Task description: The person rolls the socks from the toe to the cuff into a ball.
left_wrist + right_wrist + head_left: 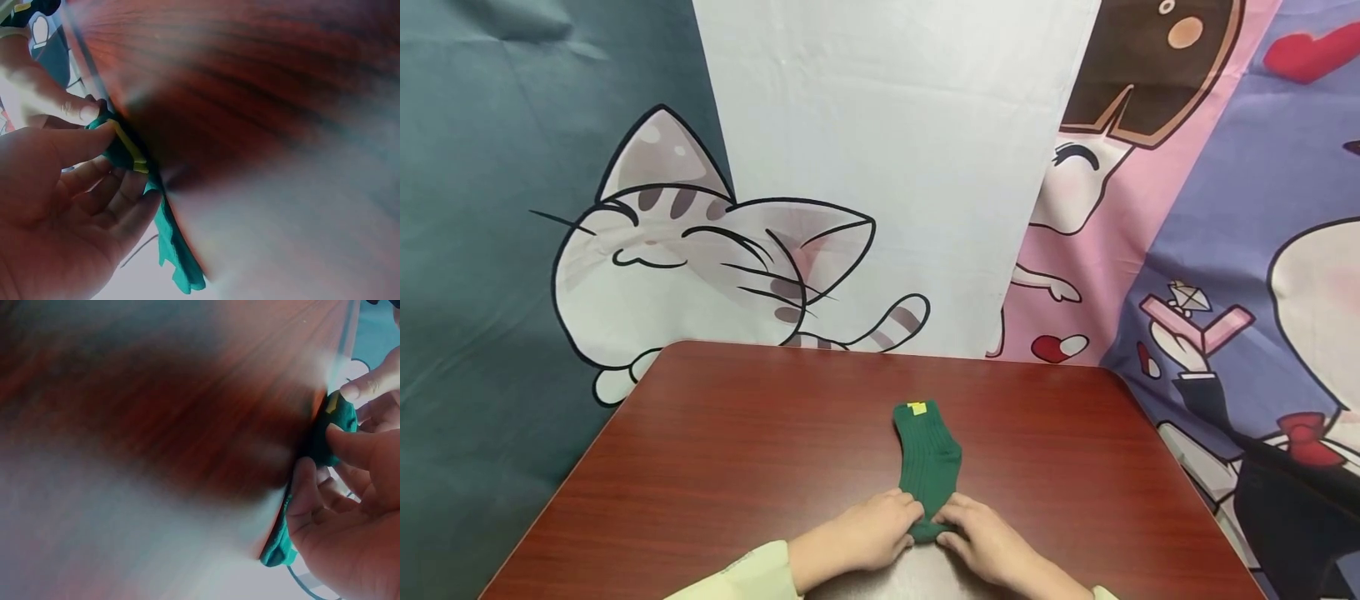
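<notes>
A green ribbed sock (pixel 928 458) lies lengthwise on the table, its far end carrying a small yellow patch (pixel 917 408). Its near end is turned up into a thick fold (pixel 927 531). My left hand (pixel 876 529) pinches the left side of that fold, thumb toward me and fingers over the top. On the other side my right hand (pixel 988 542) pinches the fold in the same way. Both wrist views show a yellow strip (pixel 130 147) on the folded end, between the two hands. Whether one sock or a stacked pair lies here I cannot tell.
The reddish-brown wooden table (pixel 760 442) has rounded far corners. Behind it hangs a printed cloth backdrop (pixel 880 125) with a cartoon cat and figures. Pale yellow-green sleeves (pixel 748 575) cover the forearms.
</notes>
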`<move>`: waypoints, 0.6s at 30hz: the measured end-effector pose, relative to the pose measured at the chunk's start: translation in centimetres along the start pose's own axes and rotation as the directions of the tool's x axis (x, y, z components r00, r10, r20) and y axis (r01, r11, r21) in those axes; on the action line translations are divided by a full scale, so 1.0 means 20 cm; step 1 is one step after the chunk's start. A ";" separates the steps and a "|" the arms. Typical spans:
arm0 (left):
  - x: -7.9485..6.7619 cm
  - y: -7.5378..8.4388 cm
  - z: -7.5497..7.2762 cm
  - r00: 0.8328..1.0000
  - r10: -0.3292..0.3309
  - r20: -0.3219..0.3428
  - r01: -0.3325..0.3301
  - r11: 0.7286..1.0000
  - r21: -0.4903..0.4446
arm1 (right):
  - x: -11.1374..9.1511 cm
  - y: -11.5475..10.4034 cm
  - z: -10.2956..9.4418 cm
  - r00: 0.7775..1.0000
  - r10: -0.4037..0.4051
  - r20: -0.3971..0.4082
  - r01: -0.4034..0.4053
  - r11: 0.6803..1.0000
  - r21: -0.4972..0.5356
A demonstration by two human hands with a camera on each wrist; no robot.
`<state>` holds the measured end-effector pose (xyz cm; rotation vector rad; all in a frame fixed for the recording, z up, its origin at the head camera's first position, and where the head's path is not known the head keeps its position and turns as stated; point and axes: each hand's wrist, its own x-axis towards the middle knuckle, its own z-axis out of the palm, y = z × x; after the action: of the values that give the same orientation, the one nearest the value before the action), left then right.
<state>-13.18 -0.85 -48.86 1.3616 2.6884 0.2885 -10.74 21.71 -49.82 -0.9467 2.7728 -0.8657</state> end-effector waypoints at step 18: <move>0.02 -0.01 -0.03 0.988 -0.154 -0.025 0.151 0.984 -0.096 | 0.01 0.01 -0.01 0.994 0.094 -0.062 -0.093 0.995 0.033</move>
<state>-13.81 -0.69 -48.27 1.1276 2.7480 0.4195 -11.09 21.82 -49.86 -0.7911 2.8227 -0.9361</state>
